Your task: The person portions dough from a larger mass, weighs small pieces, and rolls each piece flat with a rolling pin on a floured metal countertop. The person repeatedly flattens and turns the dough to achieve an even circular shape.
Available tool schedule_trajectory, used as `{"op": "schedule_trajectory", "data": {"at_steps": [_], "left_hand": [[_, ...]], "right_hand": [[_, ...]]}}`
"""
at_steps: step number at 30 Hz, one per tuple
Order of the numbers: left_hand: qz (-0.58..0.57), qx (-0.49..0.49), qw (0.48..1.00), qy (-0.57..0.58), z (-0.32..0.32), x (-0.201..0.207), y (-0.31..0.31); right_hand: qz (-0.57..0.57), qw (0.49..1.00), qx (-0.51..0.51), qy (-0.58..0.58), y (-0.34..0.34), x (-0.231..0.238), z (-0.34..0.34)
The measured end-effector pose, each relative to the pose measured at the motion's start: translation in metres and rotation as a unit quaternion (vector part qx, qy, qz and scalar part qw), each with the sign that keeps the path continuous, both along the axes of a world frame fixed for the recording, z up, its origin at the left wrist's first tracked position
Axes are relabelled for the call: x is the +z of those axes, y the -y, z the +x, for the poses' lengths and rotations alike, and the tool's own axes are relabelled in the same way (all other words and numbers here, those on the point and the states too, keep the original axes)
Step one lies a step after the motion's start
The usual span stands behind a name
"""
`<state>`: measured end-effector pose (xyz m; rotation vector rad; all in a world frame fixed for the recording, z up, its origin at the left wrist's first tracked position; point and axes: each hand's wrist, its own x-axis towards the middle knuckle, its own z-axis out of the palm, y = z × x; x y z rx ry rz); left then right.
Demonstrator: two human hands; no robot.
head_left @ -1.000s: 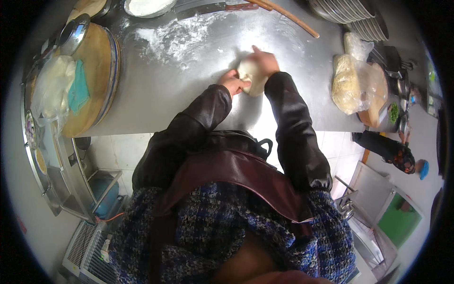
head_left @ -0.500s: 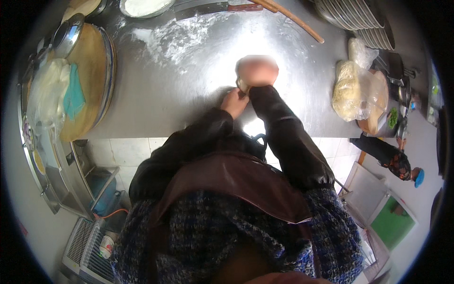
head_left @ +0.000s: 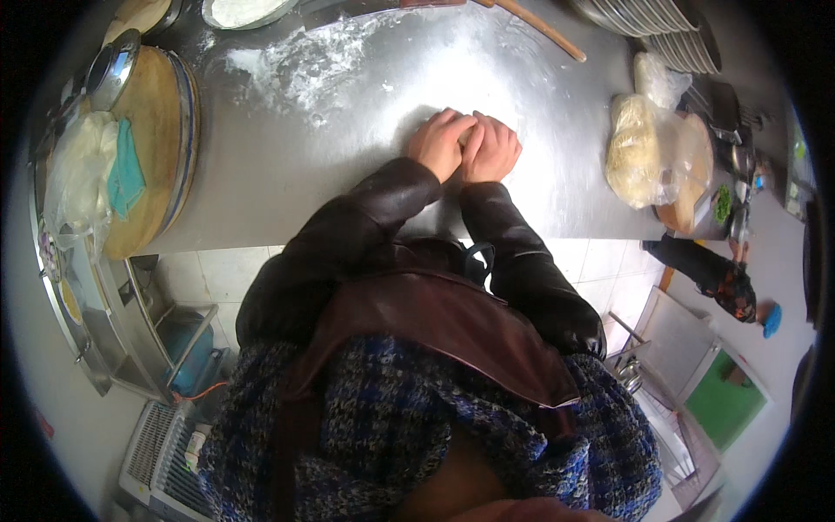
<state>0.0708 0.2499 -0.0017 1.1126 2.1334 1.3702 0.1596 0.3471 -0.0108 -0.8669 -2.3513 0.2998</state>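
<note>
Side by side on the steel worktop (head_left: pixel 287 191), my left hand (head_left: pixel 437 144) and my right hand (head_left: pixel 491 150) are closed over a small piece of dough (head_left: pixel 466 137). Only a sliver of it shows in the gap between them; fingers and palms cover the rest. Both hands press down with the fingers bent and the thumbs close together. White flour (head_left: pixel 300 78) is scattered over the steel beyond and to the left of my hands.
To the left, a round wooden board (head_left: pixel 161 174) carries a bag of dough (head_left: pixel 83 165) and a teal cloth (head_left: pixel 126 170). A flour bowl (head_left: pixel 248 10) and a wooden rolling pin (head_left: pixel 544 30) lie far off. Bagged noodles (head_left: pixel 633 152) and stacked plates (head_left: pixel 683 52) stand right. Another person (head_left: pixel 713 274) works beyond.
My right hand has drawn back toward me beside the left, which has moved slightly up. Both now cover the dough, which earlier stuck out between them. The whole view has shifted slightly.
</note>
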Motion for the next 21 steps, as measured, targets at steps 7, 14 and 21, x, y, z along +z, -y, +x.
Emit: {"op": "schedule_trajectory", "data": {"at_steps": [7,14,21], "left_hand": [[-0.141,0.134,0.974,0.114,-0.006,-0.036,-0.006],[-0.008,0.152,0.929,0.337,-0.020,-0.026,-0.038],[0.039,0.135,0.989,0.055,0.026,-0.021,-0.004]], "right_hand": [[0.011,0.993,0.051,0.105,-0.050,-0.034,-0.046],[-0.586,0.806,0.059,0.051,-0.099,0.009,-0.069],[0.011,0.983,0.078,0.167,-0.021,0.043,-0.015]]}}
